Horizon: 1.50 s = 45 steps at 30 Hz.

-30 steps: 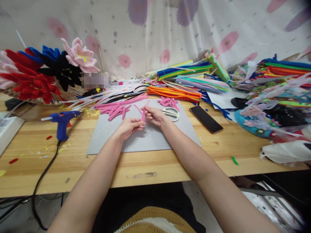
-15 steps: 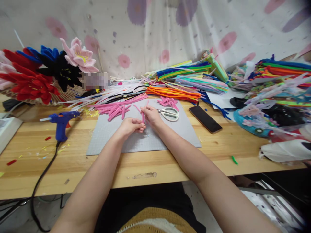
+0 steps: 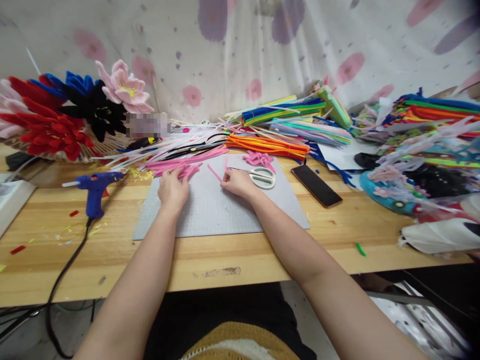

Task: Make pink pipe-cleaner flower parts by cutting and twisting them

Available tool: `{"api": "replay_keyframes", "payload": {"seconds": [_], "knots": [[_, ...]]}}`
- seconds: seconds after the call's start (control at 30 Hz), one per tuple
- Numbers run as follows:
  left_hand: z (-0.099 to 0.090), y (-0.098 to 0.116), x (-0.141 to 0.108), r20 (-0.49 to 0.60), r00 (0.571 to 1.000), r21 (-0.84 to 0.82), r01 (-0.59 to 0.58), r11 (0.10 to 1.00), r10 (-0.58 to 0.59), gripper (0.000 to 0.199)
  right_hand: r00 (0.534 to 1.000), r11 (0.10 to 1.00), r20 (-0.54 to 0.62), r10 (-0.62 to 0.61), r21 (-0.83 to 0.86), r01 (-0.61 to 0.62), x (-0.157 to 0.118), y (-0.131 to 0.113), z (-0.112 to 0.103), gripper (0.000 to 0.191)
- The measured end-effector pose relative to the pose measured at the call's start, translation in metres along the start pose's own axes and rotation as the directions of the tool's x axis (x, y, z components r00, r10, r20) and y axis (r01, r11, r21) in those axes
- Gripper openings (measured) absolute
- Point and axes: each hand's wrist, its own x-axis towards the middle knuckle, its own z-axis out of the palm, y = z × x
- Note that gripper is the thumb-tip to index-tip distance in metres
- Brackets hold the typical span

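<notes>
My left hand (image 3: 173, 190) lies over a pile of short pink pipe cleaners (image 3: 191, 171), touching it, thumb apart from the fingers; the fingertips are partly hidden among the pieces. My right hand (image 3: 239, 182) is closed in a pinch at the middle of the grey cutting mat (image 3: 204, 215). From its fingertips a pink pipe cleaner (image 3: 215, 173) slants up to the left, and another pink end stands upright just beside it. Scissors with white handles (image 3: 263, 178) lie right behind this hand. Folded pink pieces (image 3: 259, 159) rest at the mat's far right.
A blue glue gun (image 3: 96, 192) with a black cord stands on the left, below fuzzy flowers (image 3: 125, 87). Bundles of pipe cleaners, one of them orange (image 3: 268, 146), line the back. A phone (image 3: 317, 186) and a bagged heap (image 3: 431, 172) are on the right.
My left hand has let go of the pink piece held between both hands and moved left to the pink pile. My right hand has shifted slightly to the right, still pinching.
</notes>
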Motion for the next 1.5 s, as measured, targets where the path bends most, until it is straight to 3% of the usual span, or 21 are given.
{"api": "replay_keyframes", "payload": {"seconds": [0.1,0.2,0.3,0.4,0.47,0.53,0.63,0.73,0.83,1.03,1.27,1.5], "knots": [[0.000,0.008,-0.005,-0.052,0.994,-0.017,-0.093,0.995,0.092,0.034,0.997,0.965,0.066,0.049,0.254,-0.064,0.001,0.000,-0.009,0.008],[0.000,0.017,-0.006,-0.014,0.980,-0.013,-0.198,0.980,0.198,0.035,0.975,0.840,0.213,-0.065,0.540,-0.062,0.000,0.000,-0.023,0.013],[-0.001,0.024,-0.006,0.082,0.953,-0.026,-0.291,0.956,0.292,0.032,0.889,0.672,0.380,-0.256,0.731,-0.118,-0.001,0.002,-0.033,0.009],[-0.002,0.025,-0.005,0.178,0.937,-0.046,-0.299,0.953,0.302,0.026,0.833,0.539,0.447,-0.326,0.812,-0.225,-0.001,0.007,-0.034,0.011],[-0.001,0.024,-0.005,0.223,0.947,-0.072,-0.220,0.973,0.230,0.024,0.848,0.447,0.418,-0.327,0.859,-0.251,-0.001,0.009,-0.032,0.015],[0.002,0.025,-0.008,0.267,0.958,-0.166,-0.066,0.984,0.109,0.025,0.892,0.355,0.343,-0.294,0.906,-0.231,0.000,0.010,-0.029,0.020],[0.009,0.034,-0.017,0.423,0.904,-0.410,0.251,0.877,-0.061,0.031,0.963,0.261,0.195,-0.186,0.955,-0.143,0.002,0.006,-0.022,0.026],[0.013,0.045,-0.025,0.630,0.766,-0.506,0.530,0.681,-0.128,0.030,0.986,0.282,0.113,-0.123,0.957,-0.075,0.003,-0.001,-0.014,0.030],[0.013,0.049,-0.028,0.716,0.685,-0.501,0.639,0.584,-0.136,0.021,0.990,0.356,0.053,-0.134,0.935,-0.002,0.004,-0.007,-0.008,0.032],[0.010,0.046,-0.026,0.747,0.655,-0.477,0.645,0.597,-0.110,0.015,0.989,0.406,-0.027,-0.146,0.910,0.085,0.002,-0.010,-0.005,0.031],[0.008,0.050,-0.029,0.771,0.623,-0.422,0.653,0.629,-0.129,0.012,0.992,0.470,0.028,-0.127,0.882,0.035,-0.002,-0.016,-0.005,0.024],[0.006,0.053,-0.031,0.797,0.587,-0.383,0.674,0.632,-0.143,0.009,0.988,0.467,0.084,-0.127,0.884,-0.015,-0.004,-0.018,-0.006,0.017]]}}
